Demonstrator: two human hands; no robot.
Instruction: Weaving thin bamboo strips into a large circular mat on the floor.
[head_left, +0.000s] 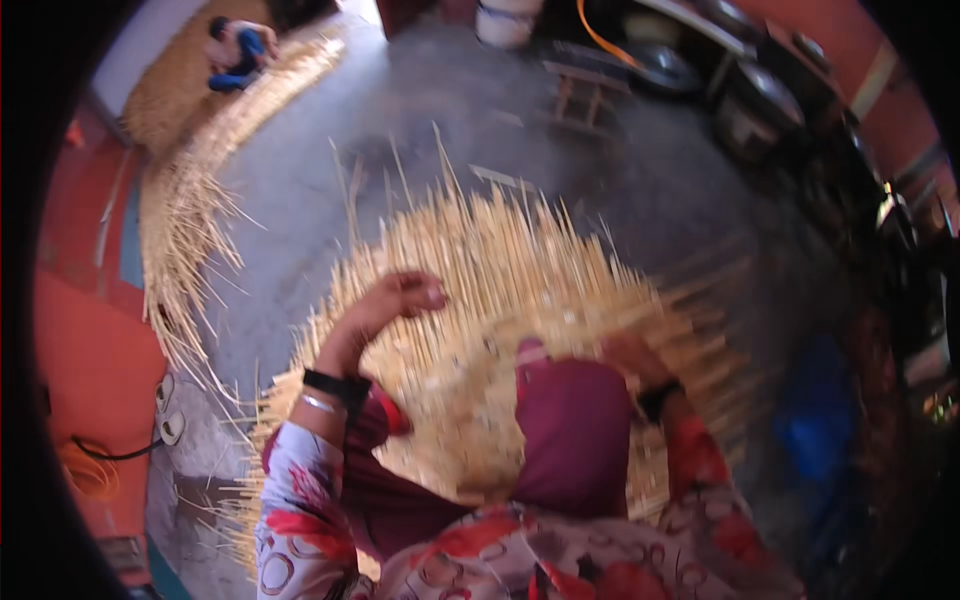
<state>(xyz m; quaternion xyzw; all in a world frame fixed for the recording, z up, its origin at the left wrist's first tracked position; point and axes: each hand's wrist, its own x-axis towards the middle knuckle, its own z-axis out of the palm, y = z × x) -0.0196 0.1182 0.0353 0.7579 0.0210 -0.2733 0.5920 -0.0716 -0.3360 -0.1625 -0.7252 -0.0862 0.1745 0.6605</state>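
A large mat of pale yellow straw or reed strips (490, 255) lies on the floor beneath and around my legs, its loose strip ends fanning out on the far side. Above its left part hangs my left hand (400, 295), fingers curled in toward the thumb; whatever they may hold is too small to make out. My right hand (636, 358) is low over the mat's right part, just beyond my right knee. Motion smears its fingers, and the strips near it are blurred too.
A long heap of loose reeds (190, 225) runs along the left wall. Another person (238, 55) sits on it at the far left. Ahead stand a small wooden stool (585, 95) and a white bucket (507, 22). Metal pots (760, 95) line the right; blue sheeting (815, 420) lies nearer.
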